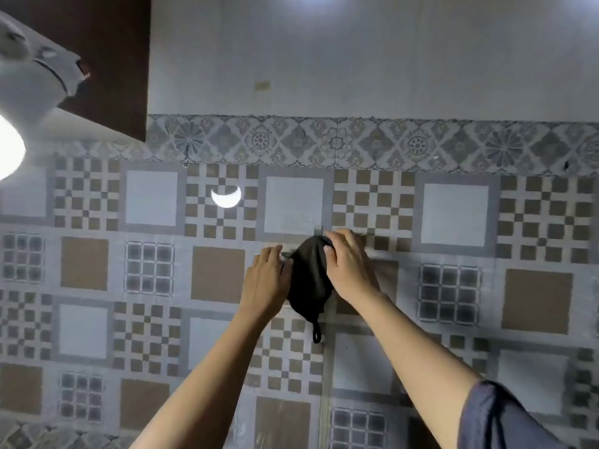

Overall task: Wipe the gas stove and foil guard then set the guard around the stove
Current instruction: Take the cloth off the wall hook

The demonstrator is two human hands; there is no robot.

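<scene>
A black cloth (308, 283) with a small loop at its lower end hangs against the patterned tiled wall (453, 215), at a small hook or bracket that is mostly hidden behind it. My right hand (348, 270) grips the cloth's upper right part, fingers curled over its top edge. My left hand (267, 283) lies flat against the cloth's left side, fingers touching it. Neither the gas stove nor the foil guard is in view.
A dark brown cabinet (107, 59) hangs at the upper left. Below it a white lamp fitting (35, 79) with a bright bulb juts in from the left edge. Plain grey tiles cover the wall above the patterned band.
</scene>
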